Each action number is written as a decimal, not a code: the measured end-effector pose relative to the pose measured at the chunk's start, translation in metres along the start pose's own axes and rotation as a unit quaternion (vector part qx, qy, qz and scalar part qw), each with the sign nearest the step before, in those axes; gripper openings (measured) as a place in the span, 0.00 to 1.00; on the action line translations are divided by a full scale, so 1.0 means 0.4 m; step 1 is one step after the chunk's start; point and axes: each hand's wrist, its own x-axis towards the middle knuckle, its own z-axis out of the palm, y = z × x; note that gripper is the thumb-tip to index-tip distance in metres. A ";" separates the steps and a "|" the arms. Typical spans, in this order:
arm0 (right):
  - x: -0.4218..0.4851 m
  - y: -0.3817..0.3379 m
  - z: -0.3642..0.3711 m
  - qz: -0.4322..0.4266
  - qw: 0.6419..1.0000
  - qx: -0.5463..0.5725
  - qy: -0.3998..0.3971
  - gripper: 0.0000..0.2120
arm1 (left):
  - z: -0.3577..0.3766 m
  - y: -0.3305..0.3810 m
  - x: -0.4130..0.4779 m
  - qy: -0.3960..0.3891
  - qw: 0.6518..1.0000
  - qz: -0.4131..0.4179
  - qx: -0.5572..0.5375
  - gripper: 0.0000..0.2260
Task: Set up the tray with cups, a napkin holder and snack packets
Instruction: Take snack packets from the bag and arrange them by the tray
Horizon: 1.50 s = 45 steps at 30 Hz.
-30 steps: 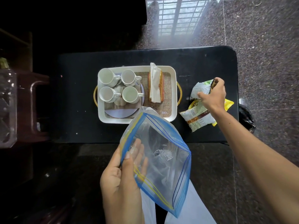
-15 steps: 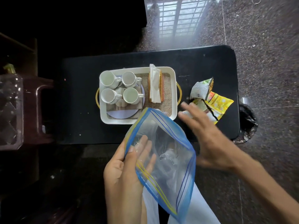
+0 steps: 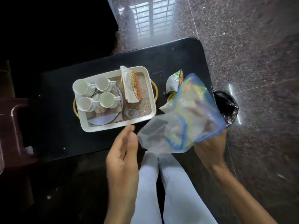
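Note:
A white tray [image 3: 84,125] with gold handles sits on the black table [image 3: 58,126]. On it stand several white cups [image 3: 106,101] on the left, a napkin holder [image 3: 131,84] with a white napkin in the middle, and a small clear glass [image 3: 131,112] near the front. Snack packets [image 3: 174,82] lie on the table right of the tray, partly hidden by a clear zip bag [image 3: 179,123] with blue edges. My right hand [image 3: 210,149] grips that bag by its lower edge. My left hand [image 3: 123,152] is open and empty beside the bag.
A black-lined bin [image 3: 227,105] stands on the speckled floor just past the table's right end. A dark red plastic chair [image 3: 11,126] is at the left. My light-trousered legs [image 3: 163,183] are below the table edge.
The zip bag passed from my left hand to my right and swung right over the snack packets. My left hand let go and opened. The view tilted.

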 end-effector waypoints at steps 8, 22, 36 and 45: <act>-0.051 -0.002 -0.019 0.135 0.943 0.298 0.065 0.15 | 0.186 -0.049 -0.021 -0.183 0.968 -0.136 -0.107 0.26; 0.205 0.092 -0.468 0.180 0.962 -0.177 -0.100 0.08 | 0.650 -0.227 0.071 -0.175 0.983 -0.003 0.057 0.15; 0.519 0.157 -0.875 -0.131 0.837 -0.433 -0.308 0.52 | 1.075 -0.342 0.212 -0.244 0.922 -0.193 0.230 0.10; 0.664 0.361 -0.868 -0.118 0.851 -0.483 -0.170 0.27 | 1.146 -0.454 0.288 -0.213 0.933 -0.214 0.197 0.16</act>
